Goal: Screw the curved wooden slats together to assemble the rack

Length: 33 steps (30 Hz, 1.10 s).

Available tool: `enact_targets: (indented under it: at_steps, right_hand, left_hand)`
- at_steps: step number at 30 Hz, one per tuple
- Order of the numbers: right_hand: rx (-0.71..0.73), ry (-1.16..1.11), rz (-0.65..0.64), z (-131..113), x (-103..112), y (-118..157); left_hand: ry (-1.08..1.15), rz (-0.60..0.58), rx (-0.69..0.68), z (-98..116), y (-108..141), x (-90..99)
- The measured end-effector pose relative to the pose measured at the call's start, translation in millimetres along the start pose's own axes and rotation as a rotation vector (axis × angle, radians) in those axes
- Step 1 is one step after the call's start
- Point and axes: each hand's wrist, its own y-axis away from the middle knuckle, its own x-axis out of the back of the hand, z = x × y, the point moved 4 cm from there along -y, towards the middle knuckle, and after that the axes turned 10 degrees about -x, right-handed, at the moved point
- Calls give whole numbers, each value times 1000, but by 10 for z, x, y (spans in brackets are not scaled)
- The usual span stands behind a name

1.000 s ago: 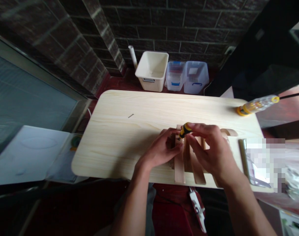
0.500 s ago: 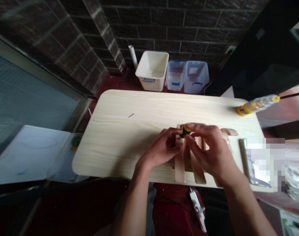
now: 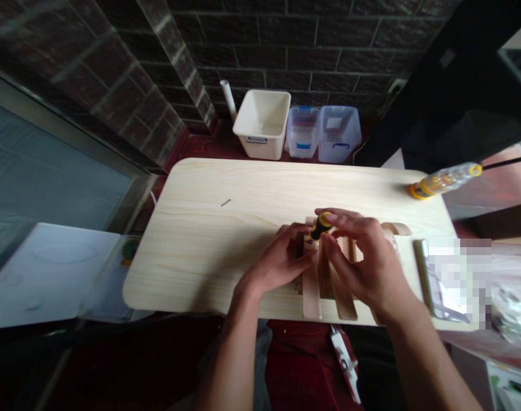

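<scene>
My right hand [image 3: 365, 251] pinches a short yellow-and-black screwdriver [image 3: 321, 225], tilted with its lower end toward a light wooden slat [image 3: 312, 294]. A small dark spot, perhaps a screw head, shows at that end. My left hand [image 3: 274, 264] is closed around the upper part of the same slat, steadying it, thumb on top and fingers at the far side. The slat belongs to a wooden piece with several slats; a second slat [image 3: 345, 299] lies to the right, partly under my right hand. Most of the piece behind the hands is hidden.
On the pale wooden table [image 3: 192, 245] lies a thin dark screw or pin [image 3: 225, 202]. A clear-and-yellow handled tool [image 3: 444, 181] with a dark shaft is at the right corner. Beyond the table are a cream bin [image 3: 263, 125] and two clear boxes [image 3: 340, 134].
The whole view has shifted slightly. Both hands keep their hold on the slat and the screwdriver, whose tilt looks almost the same.
</scene>
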Motion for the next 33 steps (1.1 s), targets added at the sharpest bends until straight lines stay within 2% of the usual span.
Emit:
enact_targets:
  at_steps: [11, 21, 33]
  right_hand:
    - [38, 25, 9, 67, -24, -14]
    - [40, -29, -34, -38, -8, -40]
    - [49, 15, 8, 3, 7, -41]
  left_hand:
    - [8, -11, 9, -15, 0, 12]
    - [-22, -25, 19, 41, -19, 20]
    - [30, -18, 25, 16, -13, 18]
